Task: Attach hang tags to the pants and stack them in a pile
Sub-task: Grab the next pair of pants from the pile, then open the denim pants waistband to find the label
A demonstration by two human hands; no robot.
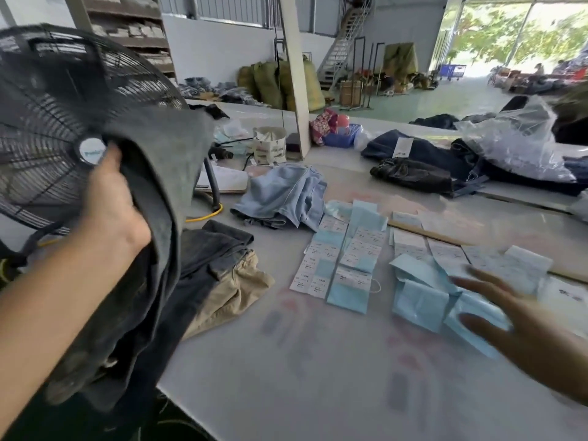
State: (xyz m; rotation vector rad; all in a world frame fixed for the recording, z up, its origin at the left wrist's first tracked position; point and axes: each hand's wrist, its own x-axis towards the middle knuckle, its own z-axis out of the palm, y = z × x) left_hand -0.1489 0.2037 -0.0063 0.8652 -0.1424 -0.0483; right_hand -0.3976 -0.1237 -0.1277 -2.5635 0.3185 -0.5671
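With the left hand [108,202] gripping grey pants [149,237] off the surface's [286,361] left edge, the right hand's [521,326] spread, empty fingers [477,281] could scatter the loose tags [350,259].

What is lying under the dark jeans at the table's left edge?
Khaki pants lie under the dark jeans. Only their lower part shows; the jeans cover the rest.

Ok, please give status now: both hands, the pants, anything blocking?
Left hand grips dark grey pants, lifted off table. Right hand open, over blue hang tags. Fan close behind pants.
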